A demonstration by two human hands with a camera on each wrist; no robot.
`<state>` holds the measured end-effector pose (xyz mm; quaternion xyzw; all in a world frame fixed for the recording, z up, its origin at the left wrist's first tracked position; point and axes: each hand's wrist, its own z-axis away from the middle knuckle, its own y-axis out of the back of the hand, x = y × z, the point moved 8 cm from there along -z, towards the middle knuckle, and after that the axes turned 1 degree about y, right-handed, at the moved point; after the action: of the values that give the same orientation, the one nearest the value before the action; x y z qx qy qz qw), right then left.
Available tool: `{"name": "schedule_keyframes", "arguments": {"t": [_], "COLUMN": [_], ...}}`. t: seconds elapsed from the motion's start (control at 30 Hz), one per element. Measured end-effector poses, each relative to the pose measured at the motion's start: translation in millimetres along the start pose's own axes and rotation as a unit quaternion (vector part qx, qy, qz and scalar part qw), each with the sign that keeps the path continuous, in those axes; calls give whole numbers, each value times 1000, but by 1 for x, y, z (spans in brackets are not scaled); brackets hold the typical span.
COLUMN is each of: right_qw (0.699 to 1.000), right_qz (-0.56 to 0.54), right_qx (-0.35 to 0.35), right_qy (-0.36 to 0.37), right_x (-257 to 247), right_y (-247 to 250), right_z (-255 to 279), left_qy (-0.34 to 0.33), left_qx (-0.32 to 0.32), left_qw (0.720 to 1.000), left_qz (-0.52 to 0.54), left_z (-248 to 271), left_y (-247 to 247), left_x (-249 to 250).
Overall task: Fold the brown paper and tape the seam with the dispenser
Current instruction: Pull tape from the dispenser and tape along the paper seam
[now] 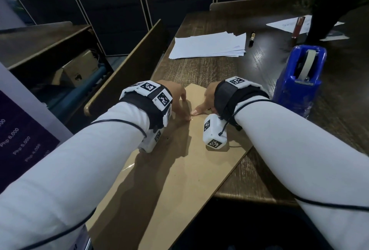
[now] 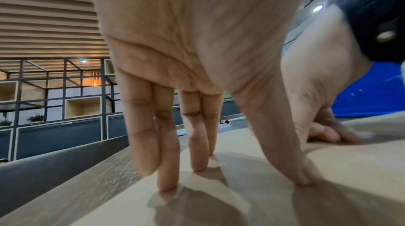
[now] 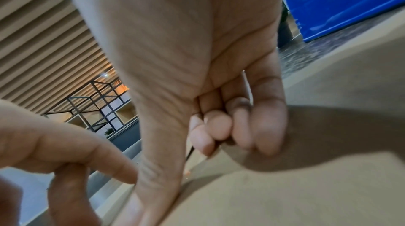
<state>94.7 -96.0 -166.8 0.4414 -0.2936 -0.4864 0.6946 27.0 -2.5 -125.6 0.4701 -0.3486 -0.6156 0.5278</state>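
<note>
Head view: I am seeing the brown paper [image 1: 179,170] lying on the table [image 1: 259,66] under both hands, left hand [image 1: 175,96] and right hand [image 1: 208,96] close together, thumbs meeting on it, the dispenser [image 1: 295,90] standing to their right. Left wrist: straight fingertips [image 2: 167,183] are pressing the sheet. Right wrist: fingers [image 3: 219,124] are lying curled under, gripping nothing I can see, thumb [image 3: 157,169] pressing the paper.

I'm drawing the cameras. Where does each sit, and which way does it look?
Head: on the head, facing down at the paper; left hand and right hand show.
Left wrist: on that wrist, facing along the left hand to its fingers.
Right wrist: same, along the right hand.
All share the paper and dispenser.
</note>
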Motion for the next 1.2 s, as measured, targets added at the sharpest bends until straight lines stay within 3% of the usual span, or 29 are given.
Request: {"name": "schedule_keyframes", "arguments": {"t": [0.3, 0.6, 0.73, 0.97, 1.2], "right_qw": [998, 999, 999, 997, 994], "right_qz": [-49, -19, 16, -64, -103], "right_qx": [-30, -33, 6, -34, -25], "right_qy": [22, 16, 40, 20, 18], "right_x": [8, -5, -13, -2, 8], "right_y": [-4, 1, 1, -5, 1], "right_z": [15, 24, 37, 26, 36], "left_qy": [-26, -24, -26, -38, -39], "left_qx": [-2, 8, 3, 7, 8], "left_qw": [1000, 999, 999, 999, 999], "left_qz": [-7, -21, -19, -20, -26], "left_z": [7, 9, 9, 10, 11], "left_y": [-5, -4, -5, -4, -5], "left_x": [0, 1, 1, 2, 3]}}
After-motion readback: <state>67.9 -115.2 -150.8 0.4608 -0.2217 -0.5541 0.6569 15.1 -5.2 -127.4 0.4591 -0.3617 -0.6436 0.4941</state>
